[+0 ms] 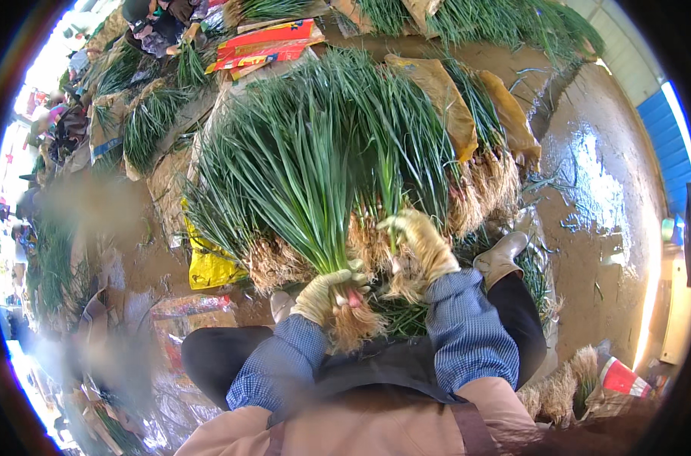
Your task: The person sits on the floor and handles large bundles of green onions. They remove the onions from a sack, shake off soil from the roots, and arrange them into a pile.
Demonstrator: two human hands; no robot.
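My left hand (pixel 319 296), in a pale glove, grips a bunch of green garlic (pixel 328 228) just above its bulbs. The leaves of that bunch fan upward and its tan roots (pixel 354 328) hang below my fist. My right hand (pixel 422 236), gloved too, has its fingers curled around a thin garlic stalk (pixel 394 245), whose pale bulb and roots dangle beneath. Right behind both hands spreads a wide heap of green garlic (pixel 300 114). Root clusters (pixel 277 262) face me along its near side.
Brown sacking (pixel 445 102) lies over the heap's right part. A yellow bag (pixel 211 262) sits at its left, a red sack (pixel 265 48) beyond. Wet floor (pixel 596 182) stretches on the right. Another person (pixel 151 34) is at upper left. Loose leaves (pixel 405 319) lie between my boots.
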